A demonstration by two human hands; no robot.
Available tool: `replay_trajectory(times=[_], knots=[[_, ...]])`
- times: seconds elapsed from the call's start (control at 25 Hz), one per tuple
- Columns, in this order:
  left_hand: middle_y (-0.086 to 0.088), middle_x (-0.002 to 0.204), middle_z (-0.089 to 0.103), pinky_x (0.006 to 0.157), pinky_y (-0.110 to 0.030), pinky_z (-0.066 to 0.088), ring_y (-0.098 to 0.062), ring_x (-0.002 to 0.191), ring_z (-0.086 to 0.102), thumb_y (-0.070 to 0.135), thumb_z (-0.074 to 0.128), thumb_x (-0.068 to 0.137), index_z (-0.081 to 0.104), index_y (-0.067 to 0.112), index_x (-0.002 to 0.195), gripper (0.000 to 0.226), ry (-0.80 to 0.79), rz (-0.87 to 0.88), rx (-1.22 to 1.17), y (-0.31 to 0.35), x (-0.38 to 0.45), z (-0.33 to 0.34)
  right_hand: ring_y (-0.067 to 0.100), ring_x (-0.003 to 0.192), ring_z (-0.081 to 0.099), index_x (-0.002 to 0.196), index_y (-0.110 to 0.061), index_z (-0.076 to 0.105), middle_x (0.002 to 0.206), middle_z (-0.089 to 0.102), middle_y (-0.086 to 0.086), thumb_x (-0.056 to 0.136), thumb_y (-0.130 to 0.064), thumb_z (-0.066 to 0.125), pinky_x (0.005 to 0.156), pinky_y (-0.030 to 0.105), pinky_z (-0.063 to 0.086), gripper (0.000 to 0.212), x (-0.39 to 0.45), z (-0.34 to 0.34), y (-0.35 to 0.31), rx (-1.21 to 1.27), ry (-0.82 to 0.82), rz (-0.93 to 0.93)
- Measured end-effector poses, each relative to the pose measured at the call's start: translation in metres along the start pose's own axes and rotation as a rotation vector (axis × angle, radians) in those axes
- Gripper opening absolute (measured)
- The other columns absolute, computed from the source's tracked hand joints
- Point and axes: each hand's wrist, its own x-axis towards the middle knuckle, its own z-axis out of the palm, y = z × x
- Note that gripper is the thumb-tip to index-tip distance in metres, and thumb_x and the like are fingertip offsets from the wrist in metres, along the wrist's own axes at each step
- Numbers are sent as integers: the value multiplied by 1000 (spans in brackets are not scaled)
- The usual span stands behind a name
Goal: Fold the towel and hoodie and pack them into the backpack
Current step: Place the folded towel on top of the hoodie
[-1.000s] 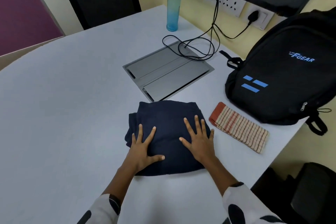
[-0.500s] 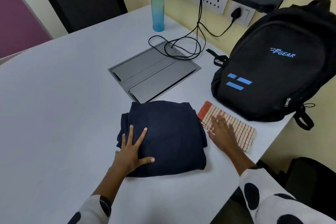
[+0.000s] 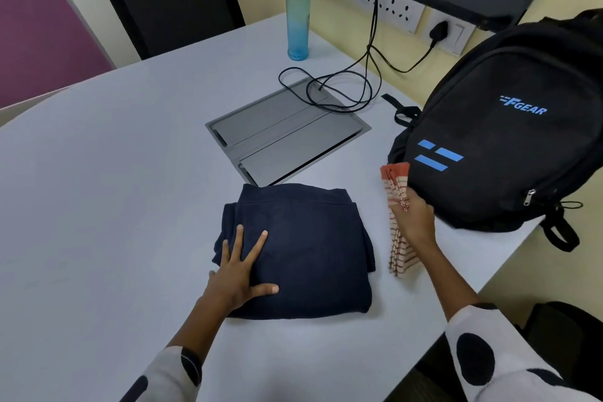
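Observation:
A folded navy hoodie (image 3: pixel 303 248) lies on the white table in front of me. My left hand (image 3: pixel 241 274) rests flat on its near left part, fingers spread. The folded red-and-cream striped towel (image 3: pixel 396 202) is lifted on edge just right of the hoodie, gripped in my right hand (image 3: pixel 416 222). A black backpack (image 3: pixel 509 127) with blue markings stands at the right table edge, leaning on the wall, right behind the towel. Its zippers look closed.
A grey cable hatch (image 3: pixel 287 137) is set into the table (image 3: pixel 98 206) beyond the hoodie, with black cables (image 3: pixel 339 88) looping up to wall sockets. A blue bottle (image 3: pixel 297 10) stands at the back. Black chairs sit at the far side and lower right.
My right hand left the hoodie, went right onto the towel, then grasped it and raised it on edge off the table. My left hand stayed on the hoodie.

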Motion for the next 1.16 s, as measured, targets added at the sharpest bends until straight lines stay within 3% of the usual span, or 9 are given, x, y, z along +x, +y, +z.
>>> replay_trajectory(times=[0.2,0.28,0.4,0.48,0.64,0.76,0.92,1.04,1.16], knots=[[5,145,-44,108,-67,24,-36,142,-21,85,45,52,-30,50,132,115,-5,-4,-1,-1,1,2,29,86,62,144,-19,40,105,65,15,88,0,46,77,32,50,59,-41,20,-81,14,-75,-265],[4,150,-39,108,-66,24,-34,142,-22,79,55,60,-31,50,131,115,-4,-3,-11,-1,2,2,32,107,60,148,-23,32,124,61,14,85,3,47,90,38,48,69,-64,49,-104,-141,-118,-472],[6,156,-24,110,-62,24,-29,145,-15,82,51,62,-20,40,144,116,48,4,-112,-9,2,3,32,127,50,148,-18,27,138,52,15,72,3,71,98,60,43,90,-95,102,-102,-455,-176,-782],[8,160,-4,110,-64,21,-26,147,4,65,50,83,-1,36,150,89,154,-2,-257,-19,0,2,37,123,54,144,-17,37,134,56,16,57,0,86,91,65,45,101,-109,122,-91,-574,-287,-783],[-7,151,35,113,-54,27,-29,137,36,3,42,96,34,18,145,52,528,-53,-441,-18,-9,-2,35,129,48,137,-21,49,139,53,7,63,-9,84,95,67,41,82,-114,129,-76,-637,-356,-817],[-9,152,32,112,-50,30,-28,138,33,13,42,98,46,14,138,40,722,46,-336,0,-10,-14,26,143,27,140,-25,44,153,34,2,90,-42,48,110,63,23,53,-110,123,-69,-483,-411,-839],[-5,159,13,118,-48,18,-24,146,12,54,8,97,29,14,148,69,575,273,-54,20,8,-20,13,148,-3,145,-33,33,161,3,-9,94,-44,18,116,46,-5,55,-95,116,-75,-267,-402,-674],[8,151,-25,114,-60,-6,-17,141,-27,69,-20,76,-16,28,146,81,339,138,154,11,24,-7,18,146,-15,151,-33,16,160,-9,-8,96,-53,4,114,58,-7,60,-81,121,-71,-481,-394,-735],[12,143,-41,108,-63,-12,-21,134,-38,78,-25,63,-33,31,137,88,217,49,142,7,24,3,19,148,-6,151,-33,14,161,-3,-5,94,-67,6,110,65,0,67,-75,122,-52,-618,-352,-749]])
